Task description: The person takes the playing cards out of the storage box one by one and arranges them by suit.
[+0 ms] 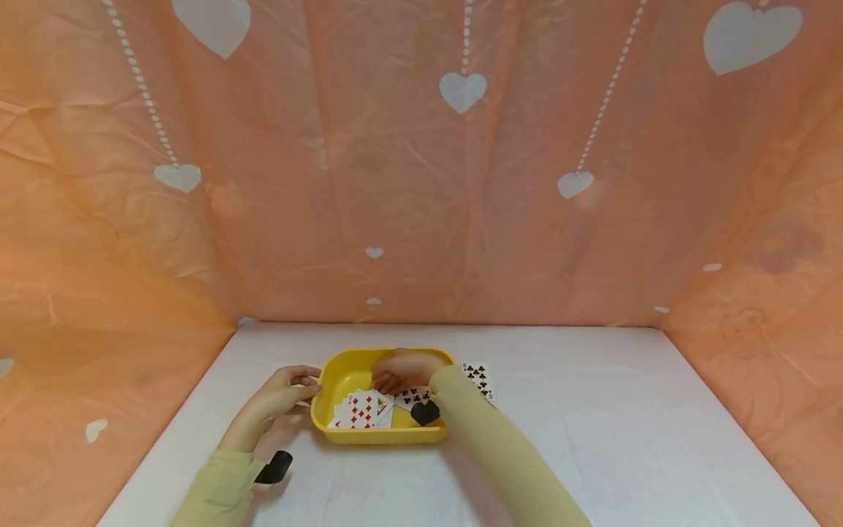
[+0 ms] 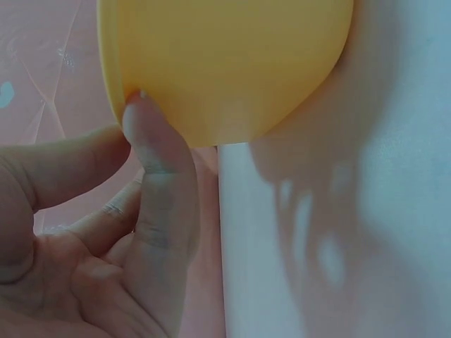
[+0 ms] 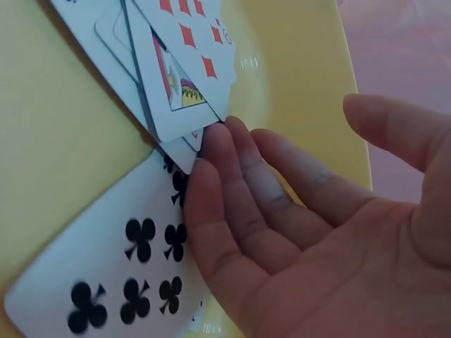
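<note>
A yellow plastic tub [image 1: 385, 437] holds a loose pile of playing cards, with a diamonds card [image 1: 362, 411] face up on top. My left hand [image 1: 283, 395] pinches the tub's left rim between thumb and finger; the left wrist view shows the grip on the yellow wall [image 2: 232, 63]. Inside the tub, my right hand [image 1: 407, 369] reaches down to the cards. In the right wrist view its fingers are loosely bent, fingertips touching the cards' edges, thumb held apart. Beside them lie a clubs card [image 3: 106, 282] and a face card [image 3: 173, 105], partly covered.
Another clubs card [image 1: 478, 377] lies on the white table [image 1: 593, 424] just right of the tub, partly hidden by the right sleeve [image 1: 500, 439]. An orange curtain [image 1: 408, 183] with white hearts encloses the back and sides.
</note>
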